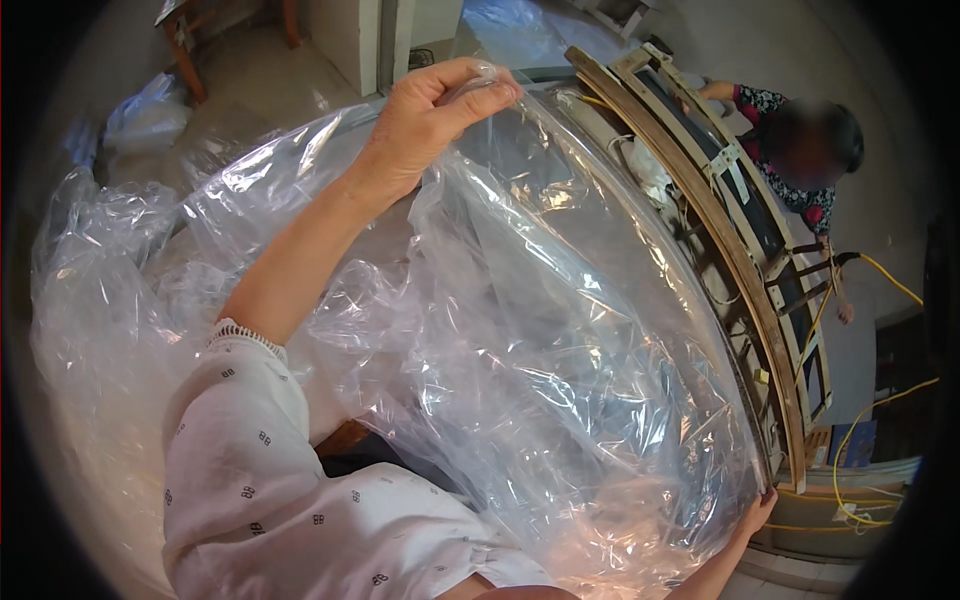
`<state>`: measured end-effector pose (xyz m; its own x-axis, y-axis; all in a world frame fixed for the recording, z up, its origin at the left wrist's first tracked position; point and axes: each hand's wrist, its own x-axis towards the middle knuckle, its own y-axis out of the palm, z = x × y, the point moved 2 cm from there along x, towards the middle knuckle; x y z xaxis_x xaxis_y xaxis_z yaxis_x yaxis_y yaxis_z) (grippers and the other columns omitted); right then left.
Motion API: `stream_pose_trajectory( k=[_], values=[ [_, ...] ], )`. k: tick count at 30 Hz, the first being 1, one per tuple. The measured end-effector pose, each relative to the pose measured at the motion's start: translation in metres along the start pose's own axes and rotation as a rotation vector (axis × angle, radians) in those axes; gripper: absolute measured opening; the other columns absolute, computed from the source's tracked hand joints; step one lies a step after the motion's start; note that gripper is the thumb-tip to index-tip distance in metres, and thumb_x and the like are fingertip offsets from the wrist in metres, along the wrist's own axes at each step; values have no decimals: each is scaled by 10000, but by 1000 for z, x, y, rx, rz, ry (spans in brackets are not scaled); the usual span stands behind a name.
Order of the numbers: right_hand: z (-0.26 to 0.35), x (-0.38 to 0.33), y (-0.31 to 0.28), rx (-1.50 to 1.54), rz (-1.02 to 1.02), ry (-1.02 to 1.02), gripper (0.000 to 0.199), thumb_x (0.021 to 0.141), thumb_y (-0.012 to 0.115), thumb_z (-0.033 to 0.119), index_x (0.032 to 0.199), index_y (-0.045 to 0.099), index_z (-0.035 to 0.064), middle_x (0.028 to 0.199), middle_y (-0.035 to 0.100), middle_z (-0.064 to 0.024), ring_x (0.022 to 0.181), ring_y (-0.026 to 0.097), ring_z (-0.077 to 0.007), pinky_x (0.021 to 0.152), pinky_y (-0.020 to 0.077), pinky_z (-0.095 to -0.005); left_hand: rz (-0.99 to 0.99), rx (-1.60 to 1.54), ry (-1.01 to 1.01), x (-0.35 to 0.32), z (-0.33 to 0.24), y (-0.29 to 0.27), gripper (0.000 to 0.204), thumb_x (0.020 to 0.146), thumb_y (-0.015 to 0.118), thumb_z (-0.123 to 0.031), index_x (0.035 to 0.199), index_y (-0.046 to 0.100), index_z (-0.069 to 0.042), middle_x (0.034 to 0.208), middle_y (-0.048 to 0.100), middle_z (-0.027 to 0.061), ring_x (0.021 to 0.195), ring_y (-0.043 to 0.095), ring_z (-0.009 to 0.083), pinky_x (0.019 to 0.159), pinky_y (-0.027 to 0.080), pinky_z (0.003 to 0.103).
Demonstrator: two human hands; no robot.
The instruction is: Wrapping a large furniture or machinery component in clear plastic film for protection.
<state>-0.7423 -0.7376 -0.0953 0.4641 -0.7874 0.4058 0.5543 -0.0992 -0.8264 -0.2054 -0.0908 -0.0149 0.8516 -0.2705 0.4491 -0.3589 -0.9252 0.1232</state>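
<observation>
The left forearm (pixel 305 265) slants up and forward to a wrist (pixel 372 188) held nearly straight; the left hand (pixel 430 118) has thumb and forefinger pinched together, its other fingers hard to make out. The right forearm (pixel 716 570) rises from the lower edge to the right hand (pixel 757 511), low and far out, its grip unclear

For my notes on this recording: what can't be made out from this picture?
All in the head view:
Left hand: some fingers are hidden behind the hand itself as it pinches the clear plastic sheet.
Right hand: too small to read its grip; its forearm is cut off by the lower edge.
Surface beneath the sheet: obscured by folds and glare.
Co-worker: face blurred.
</observation>
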Motion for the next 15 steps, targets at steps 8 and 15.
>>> stream_pose_trajectory(
  k=[8, 15],
  values=[
    [-5, -12, -1, -375, -42, -42, 209, 853, 493, 139, 999, 559, 4, 930, 588, -146, 849, 561, -298, 752, 426, -369, -47, -1, -10, -2, 2, -1, 169, 796, 660, -241, 873, 657, -91, 676, 528, -98, 610, 382, -24, 492, 244, 169],
    [-22, -6, -8, -43, 22, -111, 154, 878, 461, 112, 934, 515, -21, 842, 555, -152, 778, 530, -284, 737, 412, -333, -123, -44, -52, 3, 4, 3, 148, 831, 633, -223, 835, 627, -76, 604, 437, -93, 492, 310, 2, 443, 226, 171]
  ],
)
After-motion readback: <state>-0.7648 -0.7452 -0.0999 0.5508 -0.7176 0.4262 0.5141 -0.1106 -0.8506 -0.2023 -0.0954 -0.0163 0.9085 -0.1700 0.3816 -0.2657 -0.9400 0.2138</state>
